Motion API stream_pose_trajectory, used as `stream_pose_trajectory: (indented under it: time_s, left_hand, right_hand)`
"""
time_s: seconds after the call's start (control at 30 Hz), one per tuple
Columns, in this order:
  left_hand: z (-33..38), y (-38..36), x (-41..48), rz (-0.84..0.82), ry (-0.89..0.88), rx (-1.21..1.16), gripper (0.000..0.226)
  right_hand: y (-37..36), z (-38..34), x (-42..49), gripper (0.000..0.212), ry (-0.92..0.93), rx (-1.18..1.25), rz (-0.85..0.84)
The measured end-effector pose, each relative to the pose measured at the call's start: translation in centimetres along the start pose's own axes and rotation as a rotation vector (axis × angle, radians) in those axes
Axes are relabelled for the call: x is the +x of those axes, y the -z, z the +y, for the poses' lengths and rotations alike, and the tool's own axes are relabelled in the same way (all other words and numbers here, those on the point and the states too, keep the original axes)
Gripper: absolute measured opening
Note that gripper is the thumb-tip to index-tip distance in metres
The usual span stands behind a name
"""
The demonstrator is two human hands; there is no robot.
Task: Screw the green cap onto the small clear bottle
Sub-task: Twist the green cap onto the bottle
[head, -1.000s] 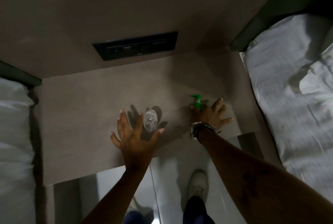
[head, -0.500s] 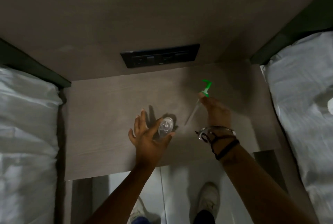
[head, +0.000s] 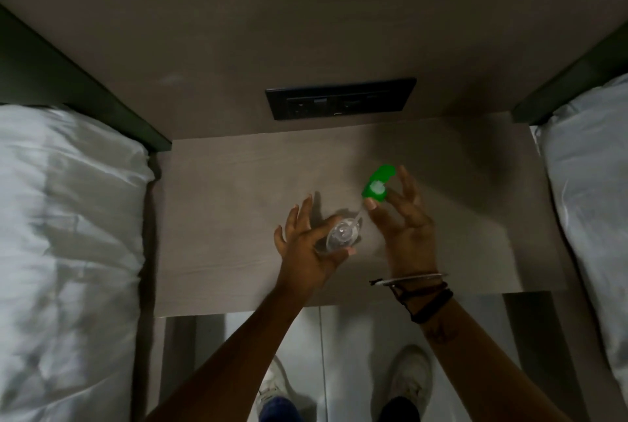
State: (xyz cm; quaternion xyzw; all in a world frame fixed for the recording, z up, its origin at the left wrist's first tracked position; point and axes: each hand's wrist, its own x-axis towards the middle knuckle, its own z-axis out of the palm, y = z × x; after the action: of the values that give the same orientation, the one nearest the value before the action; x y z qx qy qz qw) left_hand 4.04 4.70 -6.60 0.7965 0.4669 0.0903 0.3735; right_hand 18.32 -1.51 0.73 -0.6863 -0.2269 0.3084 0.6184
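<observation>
A small clear bottle point(head: 341, 235) stands on the wooden bedside table point(head: 221, 218), seen from above with its mouth facing up. My left hand point(head: 307, 248) wraps around it with thumb and fingers. The green pump cap point(head: 376, 184) is pinched between the thumb and fingers of my right hand point(head: 404, 218), held just above and to the right of the bottle. Its thin clear dip tube point(head: 359, 215) slants down so that its tip reaches the bottle's mouth.
A black socket panel point(head: 341, 98) sits on the wall behind the table. Beds with white linen flank the table on the left point(head: 68, 234) and right point(head: 591, 184). My shoes point(head: 409, 377) stand on the pale floor below the table's front edge.
My right hand has carried the green cap from the table's right toward the bottle, and the tube tip now meets the mouth. My left hand has closed around the bottle.
</observation>
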Motion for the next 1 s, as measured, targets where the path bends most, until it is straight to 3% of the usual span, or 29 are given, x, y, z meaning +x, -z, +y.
stream_pose_trajectory:
  time_s: [0.13,0.37,0.43,0.57,0.7,0.8,0.93,1.0]
  left_hand:
    - [-0.2,0.0,0.3,0.003,0.004,0.002,0.057]
    - [-0.7,0.0,0.5,-0.008,-0.057,-0.025,0.051]
    - [-0.8,0.1,0.6,-0.038,-0.062,-0.021,0.05]
    - [-1.2,0.4,1.2,-0.097,-0.073,-0.021,0.055]
    - [-1.5,0.7,1.7,-0.14,-0.097,-0.031,0.055]
    - [-1.5,0.7,2.0,-0.135,-0.098,-0.011,0.047]
    - [-1.8,0.8,2.3,-0.178,-0.123,0.052,0.051]
    - [-1.7,1.0,2.4,-0.183,-0.126,0.057,0.052]
  right_hand:
    - [0.1,2.1,-1.1,0.039,0.211,-0.365,-0.114]
    - [0.2,4.4,-1.5,0.038,0.25,-0.674,-0.167]
    - [0.4,4.8,-1.4,0.042,0.242,-0.718,-0.188]
    - [0.5,4.6,-1.0,0.076,0.253,-0.715,-0.281]
    - [0.6,3.8,0.2,0.05,0.282,-0.726,-0.437]
    - [0.2,3.0,0.4,0.041,0.237,-0.738,-0.396]
    - [-0.2,3.0,0.0,0.06,0.197,-0.772,-0.269]
    - [0.0,3.1,-0.3,0.078,0.167,-0.757,-0.3]
